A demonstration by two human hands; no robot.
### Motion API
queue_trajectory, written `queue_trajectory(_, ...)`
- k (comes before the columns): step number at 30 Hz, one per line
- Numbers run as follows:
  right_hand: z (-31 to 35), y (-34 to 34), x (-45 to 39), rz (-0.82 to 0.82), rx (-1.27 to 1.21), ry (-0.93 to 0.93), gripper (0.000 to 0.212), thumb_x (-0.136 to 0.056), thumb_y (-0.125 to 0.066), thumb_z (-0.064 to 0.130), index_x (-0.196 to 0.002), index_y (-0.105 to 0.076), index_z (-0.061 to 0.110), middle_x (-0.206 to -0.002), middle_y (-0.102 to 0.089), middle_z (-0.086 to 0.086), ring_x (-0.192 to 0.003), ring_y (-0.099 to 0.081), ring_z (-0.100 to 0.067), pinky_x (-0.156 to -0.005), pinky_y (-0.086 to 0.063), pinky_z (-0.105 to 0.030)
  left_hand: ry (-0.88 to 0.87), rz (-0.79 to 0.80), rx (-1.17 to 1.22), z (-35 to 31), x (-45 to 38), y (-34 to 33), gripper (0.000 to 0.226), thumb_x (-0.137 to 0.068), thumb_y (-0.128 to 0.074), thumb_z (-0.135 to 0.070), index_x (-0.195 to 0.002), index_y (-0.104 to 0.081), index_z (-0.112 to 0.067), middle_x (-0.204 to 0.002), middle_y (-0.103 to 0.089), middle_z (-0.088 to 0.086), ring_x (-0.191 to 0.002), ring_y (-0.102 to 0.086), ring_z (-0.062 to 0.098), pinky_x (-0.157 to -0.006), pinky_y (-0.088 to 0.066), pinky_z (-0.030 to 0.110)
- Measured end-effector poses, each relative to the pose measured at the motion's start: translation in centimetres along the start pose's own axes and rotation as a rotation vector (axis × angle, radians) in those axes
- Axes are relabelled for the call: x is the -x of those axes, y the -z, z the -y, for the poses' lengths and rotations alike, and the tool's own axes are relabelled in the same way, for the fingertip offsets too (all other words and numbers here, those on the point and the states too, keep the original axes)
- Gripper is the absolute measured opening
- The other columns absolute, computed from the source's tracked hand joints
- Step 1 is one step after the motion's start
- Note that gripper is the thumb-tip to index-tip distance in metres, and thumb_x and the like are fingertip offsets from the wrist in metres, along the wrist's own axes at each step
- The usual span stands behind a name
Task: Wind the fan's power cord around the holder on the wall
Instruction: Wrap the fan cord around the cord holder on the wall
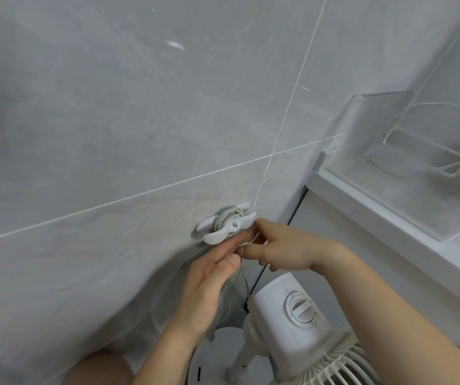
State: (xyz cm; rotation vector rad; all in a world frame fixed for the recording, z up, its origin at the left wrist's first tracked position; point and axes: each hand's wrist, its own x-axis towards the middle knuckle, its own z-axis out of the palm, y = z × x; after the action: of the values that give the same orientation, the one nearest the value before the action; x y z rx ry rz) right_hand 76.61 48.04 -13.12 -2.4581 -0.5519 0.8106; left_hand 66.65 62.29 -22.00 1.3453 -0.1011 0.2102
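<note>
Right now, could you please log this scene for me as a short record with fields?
place: grey tiled wall beside a white ledge
holder: white holder fixed on the wall
cord: cord looped several times around the holder, the rest hanging below the hands
left hand: left hand pinches the cord just under the holder
right hand: right hand pinches the cord beside the holder
fan: white fan below the hands, dial on top

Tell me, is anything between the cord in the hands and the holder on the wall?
Nothing visible. The cord runs from the left hand and right hand straight up to the holder, already partly wound.
</note>
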Motion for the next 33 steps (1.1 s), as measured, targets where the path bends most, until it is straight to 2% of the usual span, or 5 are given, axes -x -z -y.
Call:
queue_trajectory(10,-0.2,0.4,0.0,-0.027,0.003,0.079,0.044,-0.104,-0.060,0.031,-0.061,-0.062,0.028,-0.049,-0.043,0.017,-0.049,-0.037,-0.003,-0.052,-0.034,-0.019,0.009,0.009,-0.007,0.2,-0.1,-0.2,0.061,-0.082,-0.058,-0.045,-0.139,-0.063,-0.023,-0.137,-0.070,-0.011,-0.135,-0.058,0.004,-0.106,-0.046,0.018)
queue_trajectory(16,-0.2,0.5,0.4,0.014,-0.020,-0.028,0.046,-0.103,-0.051,0.055,-0.082,-0.068,0.018,-0.090,-0.080,0.004,-0.096,-0.070,-0.019,-0.102,-0.049,-0.037,-0.020,-0.126,-0.202,-0.4,0.0,-0.2,0.033,-0.091,-0.061,-0.032,-0.121,-0.073,-0.040,-0.119,-0.077,-0.017,-0.120,-0.067,0.003,-0.101,-0.051,0.027)
queue_trajectory(20,-0.9,1.1,0.5,-0.040,-0.007,-0.064,0.059,-0.096,-0.054,0.068,-0.062,-0.055,0.019,-0.061,-0.065,0.004,-0.064,-0.057,-0.011,-0.084,-0.049,-0.032,-0.012,-0.216,-0.250,-0.8,0.0,0.6,0.023,-0.096,-0.061,-0.020,-0.108,-0.079,-0.029,-0.097,-0.082,-0.013,-0.086,-0.077,0.006,-0.071,-0.051,0.010)
queue_trajectory(26,-1.5,1.7,0.5,-0.053,-0.115,-0.036,0.045,-0.103,-0.057,0.050,-0.069,-0.063,0.021,-0.061,-0.060,0.008,-0.062,-0.051,-0.009,-0.074,-0.042,-0.027,-0.036,-0.291,-0.250,-1.1,0.0,0.9,0.046,-0.091,-0.047,-0.061,-0.097,-0.081,-0.030,-0.101,-0.081,-0.014,-0.088,-0.074,0.011,-0.073,-0.052,0.019)
queue_trajectory(33,-0.9,1.7,0.1,-0.204,-0.284,-0.055,0.037,-0.102,-0.062,0.042,-0.071,-0.066,0.021,-0.068,-0.056,0.008,-0.068,-0.049,-0.012,-0.071,-0.042,-0.026,-0.046,-0.404,-0.247,-0.9,-0.5,0.5,0.054,-0.101,-0.038,-0.057,-0.086,-0.080,-0.027,-0.090,-0.082,-0.012,-0.074,-0.074,0.014,-0.063,-0.049,0.019)
